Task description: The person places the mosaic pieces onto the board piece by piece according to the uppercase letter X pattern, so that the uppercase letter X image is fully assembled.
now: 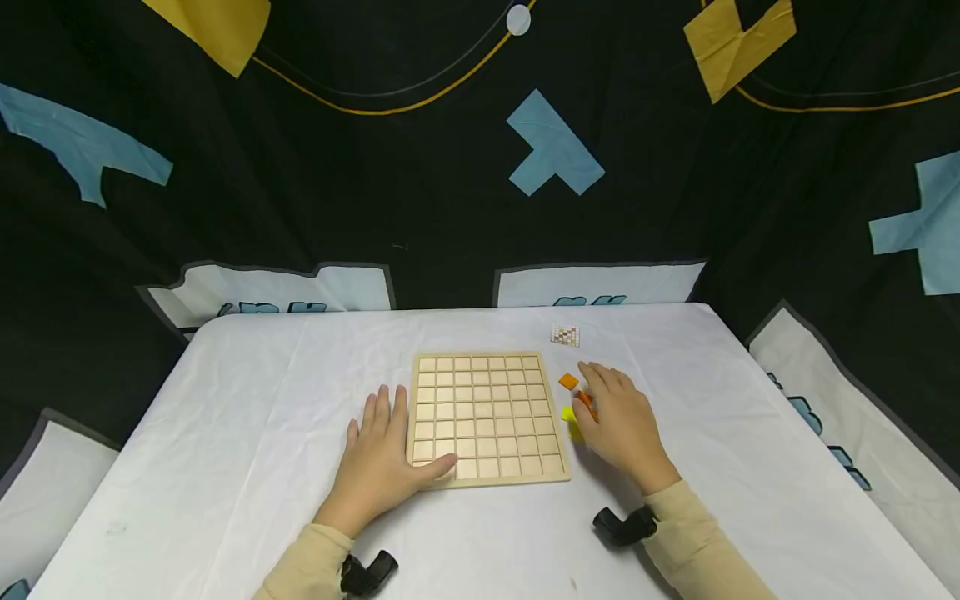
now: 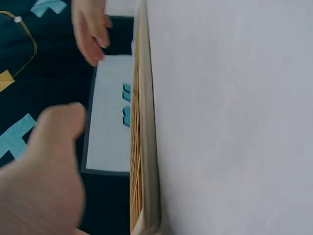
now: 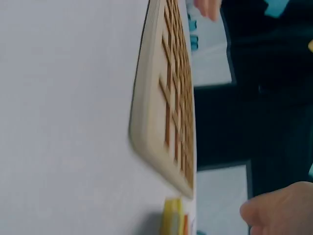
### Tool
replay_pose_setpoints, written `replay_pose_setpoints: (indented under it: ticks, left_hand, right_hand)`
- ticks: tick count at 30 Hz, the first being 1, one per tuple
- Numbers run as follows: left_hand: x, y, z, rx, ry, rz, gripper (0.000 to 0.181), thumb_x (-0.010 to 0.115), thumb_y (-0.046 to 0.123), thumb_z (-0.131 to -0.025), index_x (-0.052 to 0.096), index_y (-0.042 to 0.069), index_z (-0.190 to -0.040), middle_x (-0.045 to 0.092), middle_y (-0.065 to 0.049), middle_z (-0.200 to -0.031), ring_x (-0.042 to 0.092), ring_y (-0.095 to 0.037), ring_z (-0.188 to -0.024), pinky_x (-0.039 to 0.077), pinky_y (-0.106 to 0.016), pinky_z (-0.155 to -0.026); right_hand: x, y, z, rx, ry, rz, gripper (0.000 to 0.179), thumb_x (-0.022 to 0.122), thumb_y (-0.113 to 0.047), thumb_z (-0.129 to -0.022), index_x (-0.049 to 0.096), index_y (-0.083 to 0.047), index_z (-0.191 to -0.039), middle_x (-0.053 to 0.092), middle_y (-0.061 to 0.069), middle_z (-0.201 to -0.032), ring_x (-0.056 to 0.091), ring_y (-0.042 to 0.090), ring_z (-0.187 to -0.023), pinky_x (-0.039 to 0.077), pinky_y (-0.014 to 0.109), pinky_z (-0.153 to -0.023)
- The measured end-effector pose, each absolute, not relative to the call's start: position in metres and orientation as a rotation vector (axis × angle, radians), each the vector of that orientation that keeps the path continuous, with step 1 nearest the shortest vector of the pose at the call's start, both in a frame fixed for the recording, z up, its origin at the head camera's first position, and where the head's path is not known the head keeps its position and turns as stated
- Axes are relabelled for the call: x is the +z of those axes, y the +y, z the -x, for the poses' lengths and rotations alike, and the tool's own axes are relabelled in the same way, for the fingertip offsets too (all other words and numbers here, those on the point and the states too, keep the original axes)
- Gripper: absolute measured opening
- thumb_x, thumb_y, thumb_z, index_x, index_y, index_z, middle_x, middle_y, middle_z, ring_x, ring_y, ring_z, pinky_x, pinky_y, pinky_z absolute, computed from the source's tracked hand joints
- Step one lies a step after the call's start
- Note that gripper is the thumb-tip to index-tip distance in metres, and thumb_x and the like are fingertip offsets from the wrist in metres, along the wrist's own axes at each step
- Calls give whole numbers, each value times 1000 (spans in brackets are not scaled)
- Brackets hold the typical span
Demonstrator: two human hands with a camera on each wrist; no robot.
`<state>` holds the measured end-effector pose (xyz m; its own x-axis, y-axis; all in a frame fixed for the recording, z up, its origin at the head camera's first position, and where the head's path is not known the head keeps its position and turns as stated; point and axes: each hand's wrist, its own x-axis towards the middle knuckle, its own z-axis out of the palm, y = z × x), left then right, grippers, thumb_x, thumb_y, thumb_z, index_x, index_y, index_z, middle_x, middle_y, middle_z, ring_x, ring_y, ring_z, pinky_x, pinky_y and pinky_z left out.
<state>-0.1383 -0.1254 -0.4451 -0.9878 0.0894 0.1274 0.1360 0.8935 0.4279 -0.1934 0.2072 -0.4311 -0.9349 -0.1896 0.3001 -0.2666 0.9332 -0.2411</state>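
A square wooden grid board (image 1: 483,408) lies flat on the white table, its cells bare. My left hand (image 1: 381,467) rests at its left edge, fingers spread, thumb reaching over the near left corner. Just right of the board is my right hand (image 1: 622,425), held over a small group of coloured tiles. Among these are an orange tile (image 1: 568,381), a red-orange tile (image 1: 587,403) partly under the fingers, and yellow tiles (image 1: 568,414). In the right wrist view the yellow tiles (image 3: 172,215) stand apart from the thumb (image 3: 264,208). Some tiles may be hidden beneath the hand.
A small card with a coloured grid pattern (image 1: 566,335) lies beyond the board's far right corner. White cloth (image 1: 247,417) covers the table. A dark curtain (image 1: 420,208) with blue and yellow shapes hangs behind it.
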Motion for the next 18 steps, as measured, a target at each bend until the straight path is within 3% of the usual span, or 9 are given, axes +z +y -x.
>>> replay_pose_setpoints:
  ticks: [7,13,18]
  left_hand:
    - [-461,-127,134,-726,-2956,196,133,64,84,-67,20,-3,-156,18,-28,-162,12,-44,-153,8,-74,-115]
    - [-471,-124,131,-712,-2948,261,135,64,85,-66,20,-5,-156,20,-27,-162,13,-42,-153,6,-63,-122]
    - [-475,-122,130,-725,-2957,285,135,63,85,-68,17,-7,-155,16,-26,-163,11,-42,-154,7,-60,-123]
  right_hand:
    - [-444,229,204,428,-2914,-167,49,54,-19,-98,49,-3,-144,55,20,-140,48,45,-130,43,63,-101]
    - [-450,239,212,453,-2969,-68,46,57,-25,-97,57,0,-136,58,23,-132,53,45,-117,47,60,-96]
    - [-453,241,219,447,-2971,-37,43,62,-29,-95,65,0,-126,63,21,-122,55,44,-108,49,57,-86]
